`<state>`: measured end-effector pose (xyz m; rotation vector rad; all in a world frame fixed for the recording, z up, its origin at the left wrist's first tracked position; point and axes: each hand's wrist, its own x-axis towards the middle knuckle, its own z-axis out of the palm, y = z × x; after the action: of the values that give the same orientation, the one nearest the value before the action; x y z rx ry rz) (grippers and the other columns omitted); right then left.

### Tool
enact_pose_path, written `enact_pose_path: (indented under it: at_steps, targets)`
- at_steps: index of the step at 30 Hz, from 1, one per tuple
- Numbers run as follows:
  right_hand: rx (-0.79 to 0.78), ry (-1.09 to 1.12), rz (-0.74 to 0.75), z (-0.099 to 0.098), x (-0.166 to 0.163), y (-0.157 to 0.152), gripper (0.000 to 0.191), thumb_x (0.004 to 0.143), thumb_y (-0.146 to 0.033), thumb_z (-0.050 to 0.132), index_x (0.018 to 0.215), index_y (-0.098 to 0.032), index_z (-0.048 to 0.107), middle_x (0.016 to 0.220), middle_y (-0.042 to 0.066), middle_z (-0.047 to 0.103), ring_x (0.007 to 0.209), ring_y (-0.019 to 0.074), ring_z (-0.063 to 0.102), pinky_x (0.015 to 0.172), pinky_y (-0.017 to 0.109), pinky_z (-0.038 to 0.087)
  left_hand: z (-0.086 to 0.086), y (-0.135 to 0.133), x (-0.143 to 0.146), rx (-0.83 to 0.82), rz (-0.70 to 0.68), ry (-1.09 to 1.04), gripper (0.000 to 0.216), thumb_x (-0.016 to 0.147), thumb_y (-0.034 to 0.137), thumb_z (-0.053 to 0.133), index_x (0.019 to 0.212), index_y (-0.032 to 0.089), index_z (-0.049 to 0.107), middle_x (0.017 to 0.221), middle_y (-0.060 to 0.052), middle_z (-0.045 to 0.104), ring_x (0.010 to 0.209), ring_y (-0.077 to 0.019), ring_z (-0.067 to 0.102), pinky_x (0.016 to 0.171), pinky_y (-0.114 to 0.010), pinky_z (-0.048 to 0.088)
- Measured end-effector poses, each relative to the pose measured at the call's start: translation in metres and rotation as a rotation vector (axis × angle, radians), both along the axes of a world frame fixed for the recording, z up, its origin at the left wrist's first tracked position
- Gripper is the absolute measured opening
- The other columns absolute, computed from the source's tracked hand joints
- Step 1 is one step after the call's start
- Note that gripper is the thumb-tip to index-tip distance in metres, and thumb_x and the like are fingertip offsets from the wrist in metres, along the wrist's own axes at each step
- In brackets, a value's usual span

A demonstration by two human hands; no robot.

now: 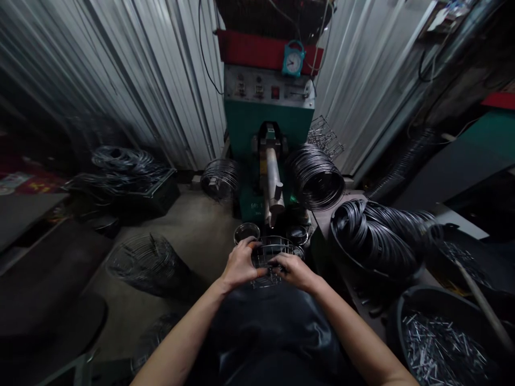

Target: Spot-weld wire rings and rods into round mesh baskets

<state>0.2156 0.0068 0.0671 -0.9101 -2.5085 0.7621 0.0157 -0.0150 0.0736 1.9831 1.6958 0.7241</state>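
Between my hands, above my lap, is a small round wire basket made of thin metal rods. My left hand grips its left side, with orange coverings on some fingertips. On the right side, my right hand has its fingers closed at the wire grid; whether it also pinches a small loose piece is too dark to see. Just beyond the basket, the metal arm of a green machine points down toward me.
Wire ring stacks hang left and right of the machine. A tub of wire rings and a black bucket of short metal rods stand at right. At left are a wire basket stack and a crate.
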Motion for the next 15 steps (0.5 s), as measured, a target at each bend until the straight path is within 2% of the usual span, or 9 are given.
enact_pose_path:
  at_steps: [7,15]
  targets:
    - [0.052,-0.029,-0.032,-0.006,-0.005,0.009,0.023,0.080,-0.012,0.055,0.100,-0.015,0.064,0.094,0.010,0.065,0.084,0.0179,0.064,0.074,0.026,0.050,-0.009,0.016,-0.007,0.008,-0.005,-0.005,0.066,0.051,0.032,0.074,0.113,0.019,0.057,0.131,-0.013,0.047,0.121,-0.0311,0.046,0.101,-0.043,0.039]
    - [0.129,-0.065,-0.048,0.000,-0.009,0.035,0.025,0.078,-0.009,0.055,0.100,-0.018,0.065,0.095,0.007,0.066,0.084,0.0167,0.064,0.072,0.024,0.050,-0.001,0.041,-0.010,0.006,0.012,-0.011,0.065,0.054,0.033,0.073,0.114,0.017,0.055,0.131,-0.012,0.047,0.120,-0.0284,0.047,0.101,-0.039,0.039]
